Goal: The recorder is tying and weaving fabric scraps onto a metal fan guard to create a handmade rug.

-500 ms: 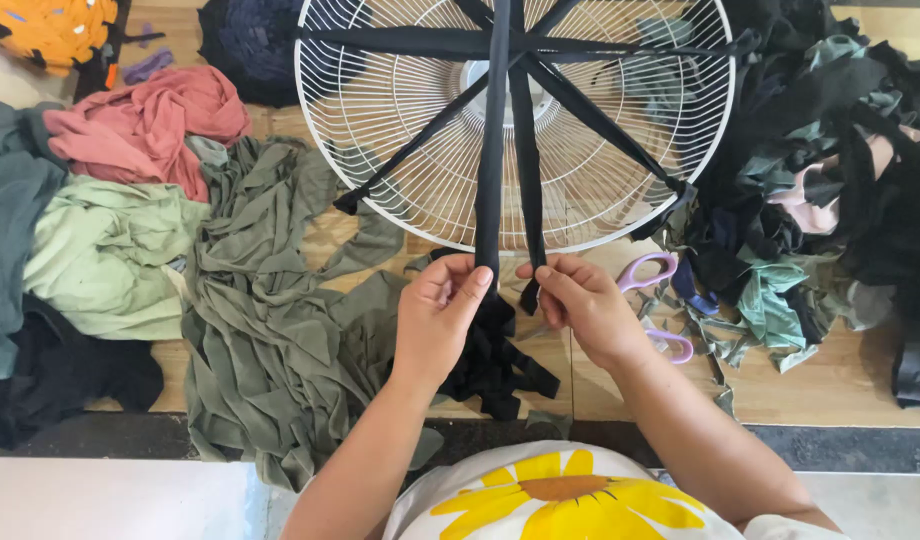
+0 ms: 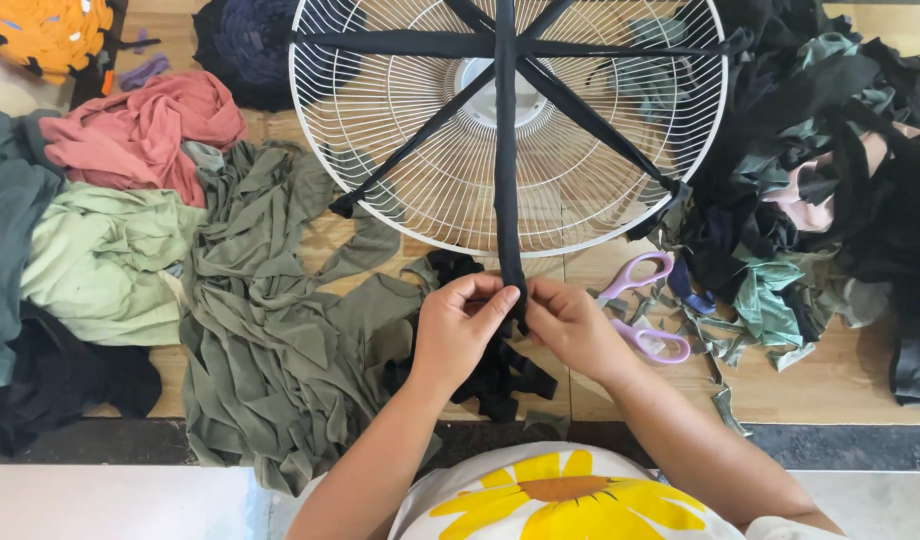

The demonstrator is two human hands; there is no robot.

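Observation:
A white round fan grille lies flat on the wooden floor, with black fabric strips stretched across it like spokes. One black strip runs from the grille's centre down over its near rim. My left hand and my right hand both pinch the end of that strip just below the rim, fingertips almost touching. Under my hands lies a small heap of black strips. Purple-handled scissors rest on the floor right beside my right hand.
Olive-green cut fabric spreads on the left, with pink, light green and dark teal cloth beyond. A heap of black and green scraps fills the right. An orange woven piece sits top left.
Both hands have drawn closer together on the strip's end; two strands that hung apart now look merged into a single one.

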